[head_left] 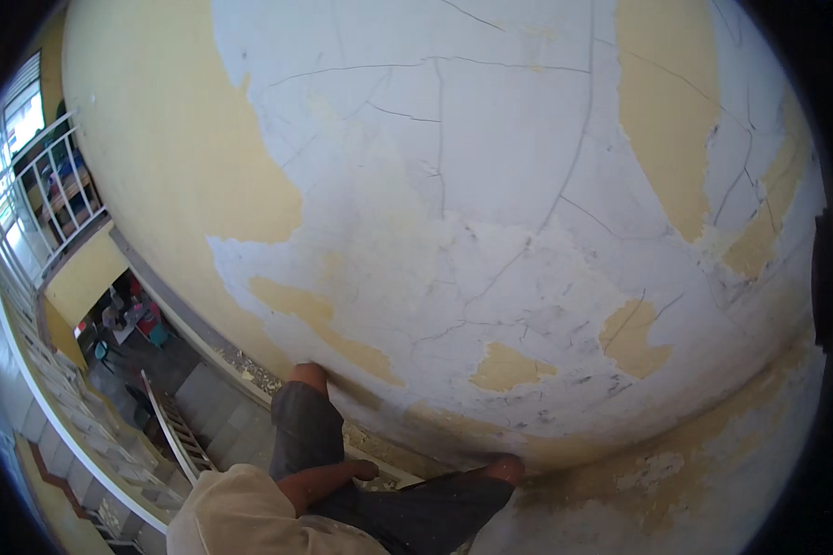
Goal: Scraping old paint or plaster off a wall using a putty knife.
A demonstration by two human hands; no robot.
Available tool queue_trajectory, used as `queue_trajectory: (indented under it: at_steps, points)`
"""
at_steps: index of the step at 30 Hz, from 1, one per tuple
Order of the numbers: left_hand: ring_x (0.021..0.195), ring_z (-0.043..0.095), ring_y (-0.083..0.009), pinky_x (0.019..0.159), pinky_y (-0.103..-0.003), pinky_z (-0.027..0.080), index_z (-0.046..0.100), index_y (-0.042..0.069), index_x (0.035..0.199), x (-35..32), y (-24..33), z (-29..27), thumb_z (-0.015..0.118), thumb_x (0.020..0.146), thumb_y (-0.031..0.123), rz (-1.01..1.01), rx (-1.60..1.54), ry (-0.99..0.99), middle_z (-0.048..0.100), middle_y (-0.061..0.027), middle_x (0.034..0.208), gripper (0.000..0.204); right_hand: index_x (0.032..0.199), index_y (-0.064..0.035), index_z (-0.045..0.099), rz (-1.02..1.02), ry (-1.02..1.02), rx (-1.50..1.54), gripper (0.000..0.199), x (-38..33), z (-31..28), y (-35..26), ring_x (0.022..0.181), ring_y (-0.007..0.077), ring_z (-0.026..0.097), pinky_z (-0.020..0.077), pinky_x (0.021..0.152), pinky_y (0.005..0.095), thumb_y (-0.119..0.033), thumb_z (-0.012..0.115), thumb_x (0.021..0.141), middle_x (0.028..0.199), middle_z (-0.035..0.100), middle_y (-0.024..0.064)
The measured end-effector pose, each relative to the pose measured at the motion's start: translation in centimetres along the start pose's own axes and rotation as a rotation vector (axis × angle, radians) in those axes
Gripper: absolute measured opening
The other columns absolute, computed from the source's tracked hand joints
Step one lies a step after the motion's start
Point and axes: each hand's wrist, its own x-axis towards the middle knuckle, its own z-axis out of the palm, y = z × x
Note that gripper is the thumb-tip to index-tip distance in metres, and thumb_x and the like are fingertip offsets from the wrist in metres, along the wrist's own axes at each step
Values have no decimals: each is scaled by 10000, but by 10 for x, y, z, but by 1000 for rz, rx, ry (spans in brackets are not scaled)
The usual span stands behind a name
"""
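Facing wall [491, 185], patchy: white filler over yellow paint, cracks, flakes along base. My left hand [366, 469] low by thigh, fingers loosely curled, holding nothing visible. Right hand out of view. Best: keep knees steady against wall, work flaking lower edge first.

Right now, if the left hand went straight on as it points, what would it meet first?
Probably the bare right knee, beside the dark grey cloth shorts. The left hand points toward the picture's right, along the foot of the cracked, peeling yellow wall. Depth is unclear, so it might pass in front.
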Motion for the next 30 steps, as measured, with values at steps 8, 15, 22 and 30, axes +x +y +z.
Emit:
queue_trajectory:
  at_steps: [8,15,22,30]
  points:
    - [1121,483,-344,938,-480,372,502,40,1231,49,-36,69,387,918,170,170,239,13,498,-187,1231,358,1115,-15,509,843,-611,-24,393,-104,-4,12,878,258,515,475,709,376,-348,487,908,1058,520,123]
    - [1092,509,-333,927,-466,386,505,11,1224,60,-58,86,369,937,178,215,247,120,517,-171,1218,359,1114,-16,511,1338,-740,-112,395,-185,17,5,883,264,517,472,715,380,-349,496,902,1057,524,128]
    - [1093,516,-324,935,-467,382,524,38,1213,81,-63,80,367,937,184,198,329,3,528,-163,1215,351,1113,-17,513,1424,-766,-140,398,-206,21,4,888,270,520,469,720,383,-351,506,896,1057,528,133]
    - [1093,525,-315,944,-469,377,546,68,1201,85,-71,75,365,936,192,156,353,-47,540,-153,1210,345,1112,-18,516,1454,-766,-160,401,-217,22,4,894,277,523,466,727,387,-352,517,889,1056,533,140]
